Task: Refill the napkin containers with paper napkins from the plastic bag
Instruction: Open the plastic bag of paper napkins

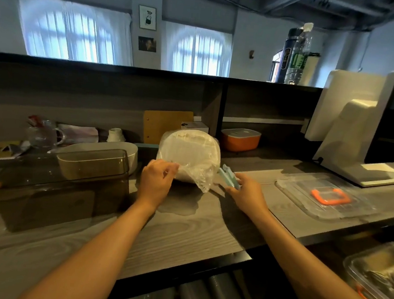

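Observation:
A clear plastic bag (190, 156) stuffed with white paper napkins sits on the grey wooden counter (185, 231) in the middle. My left hand (157, 181) pinches the loose plastic at the bag's near left side. My right hand (246, 193) holds a light-blue clip (229, 179) just right of the bag. A smoky transparent napkin container (58, 190) stands at the left, with a white oval container (111, 149) behind it.
A clear lid with an orange handle (324, 194) lies at the right. A white point-of-sale terminal (347, 137) stands behind it. An orange box (240, 139) sits on the back shelf. Cups and clutter (44, 135) fill the far left. A lidded food box (379, 277) is at the lower right.

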{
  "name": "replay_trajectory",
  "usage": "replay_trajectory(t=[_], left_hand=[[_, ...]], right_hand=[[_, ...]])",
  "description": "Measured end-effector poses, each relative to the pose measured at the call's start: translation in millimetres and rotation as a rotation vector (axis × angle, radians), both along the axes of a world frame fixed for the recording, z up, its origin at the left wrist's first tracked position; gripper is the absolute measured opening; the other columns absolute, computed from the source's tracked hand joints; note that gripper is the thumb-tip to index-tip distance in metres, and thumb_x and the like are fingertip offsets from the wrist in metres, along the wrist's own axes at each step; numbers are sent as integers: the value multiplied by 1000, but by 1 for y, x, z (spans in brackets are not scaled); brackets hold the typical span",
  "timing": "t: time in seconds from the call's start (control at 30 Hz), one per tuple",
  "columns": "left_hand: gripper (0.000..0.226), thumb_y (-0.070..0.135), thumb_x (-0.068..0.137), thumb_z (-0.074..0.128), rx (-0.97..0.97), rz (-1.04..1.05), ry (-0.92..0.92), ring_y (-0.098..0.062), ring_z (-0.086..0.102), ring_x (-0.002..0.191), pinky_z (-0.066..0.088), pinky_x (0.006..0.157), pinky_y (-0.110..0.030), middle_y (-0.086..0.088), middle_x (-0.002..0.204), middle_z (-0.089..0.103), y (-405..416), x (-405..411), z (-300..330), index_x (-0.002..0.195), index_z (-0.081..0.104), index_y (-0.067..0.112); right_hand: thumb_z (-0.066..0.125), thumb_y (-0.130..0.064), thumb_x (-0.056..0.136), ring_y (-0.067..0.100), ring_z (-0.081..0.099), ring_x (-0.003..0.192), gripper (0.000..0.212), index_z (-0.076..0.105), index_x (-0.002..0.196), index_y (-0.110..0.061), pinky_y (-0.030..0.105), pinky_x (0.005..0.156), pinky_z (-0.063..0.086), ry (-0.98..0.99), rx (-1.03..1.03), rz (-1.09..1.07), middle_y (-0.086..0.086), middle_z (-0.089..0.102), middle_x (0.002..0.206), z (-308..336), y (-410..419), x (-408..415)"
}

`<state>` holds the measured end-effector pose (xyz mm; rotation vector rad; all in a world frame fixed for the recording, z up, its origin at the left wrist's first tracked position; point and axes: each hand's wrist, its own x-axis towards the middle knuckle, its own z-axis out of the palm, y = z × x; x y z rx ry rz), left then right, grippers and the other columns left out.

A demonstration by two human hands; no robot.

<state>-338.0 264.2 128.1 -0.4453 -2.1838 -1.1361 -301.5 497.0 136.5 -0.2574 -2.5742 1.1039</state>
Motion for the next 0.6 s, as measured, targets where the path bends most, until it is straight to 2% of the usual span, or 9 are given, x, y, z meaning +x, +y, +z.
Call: replay_trajectory(t=[0.03, 0.1, 0.17, 0.23, 0.37, 0.4, 0.47, 0.53, 0.6], left_hand=[[26, 25, 99, 58, 17, 3, 25, -19, 52, 82, 42, 68, -33, 2, 79, 58, -1, 1, 0, 89, 73, 6], [23, 24, 98, 59, 67, -2, 59, -16, 49, 77, 38, 65, -28, 6, 73, 54, -3, 3, 2, 82, 69, 10], [27, 24, 100, 56, 115, -18, 84, -14, 49, 76, 38, 66, -28, 9, 72, 51, -1, 6, 4, 79, 66, 12], [33, 32, 100, 48, 149, -27, 114, -15, 50, 79, 40, 70, -30, 7, 75, 52, 0, 9, 6, 81, 66, 13], [40, 43, 99, 34, 13, -44, 168, -13, 53, 105, 40, 93, -34, 5, 108, 61, -3, 11, 5, 112, 65, 22], [47, 47, 99, 31, -50, -60, 139, -13, 51, 116, 39, 101, -38, 4, 119, 61, -3, 10, 6, 121, 64, 22], [65, 58, 95, 25, -155, -77, 6, -14, 37, 138, 29, 116, -42, 2, 146, 50, -2, 5, 6, 140, 53, 21], [79, 68, 89, 18, -235, -54, -101, -11, 17, 149, 18, 119, -41, 7, 161, 28, -2, -2, 4, 153, 35, 25], [85, 73, 84, 15, -278, -37, -131, -11, 9, 151, 14, 120, -44, 9, 164, 15, -3, -7, 5, 156, 24, 28]], right_hand=[[65, -23, 93, 23, 51, 128, 56, 44, 144, -15, 35, 103, 43, 17, 1, -12, 8, 53, 141, 1, -1, 0], [63, -23, 95, 20, 50, 129, 49, 50, 141, -14, 35, 105, 42, 187, -11, -8, 5, 54, 140, 6, -7, 3], [64, -23, 94, 18, 53, 123, 42, 56, 135, -17, 35, 103, 47, 408, -31, 88, 2, 57, 134, 16, -18, 6], [69, -27, 90, 15, 47, 126, 44, 57, 133, -24, 34, 104, 45, 504, 41, 228, -3, 53, 135, 23, -32, 3], [70, -42, 86, 21, 13, 148, 68, 38, 146, -35, 45, 116, 24, 272, 419, 307, -6, 24, 159, 22, -52, -26], [69, -42, 88, 22, 14, 148, 64, 41, 145, -36, 47, 116, 26, 242, 442, 298, -7, 25, 159, 20, -52, -33], [67, -38, 90, 18, 30, 141, 43, 59, 132, -32, 38, 108, 38, 304, 431, 261, -11, 43, 150, 17, -49, -43], [66, -35, 91, 15, 48, 121, 25, 74, 112, -24, 29, 93, 46, 392, 467, 199, -8, 65, 127, 17, -46, -47], [65, -33, 92, 17, 61, 99, 22, 77, 97, -15, 35, 83, 52, 416, 372, 168, 1, 73, 100, 21, -42, -48]])
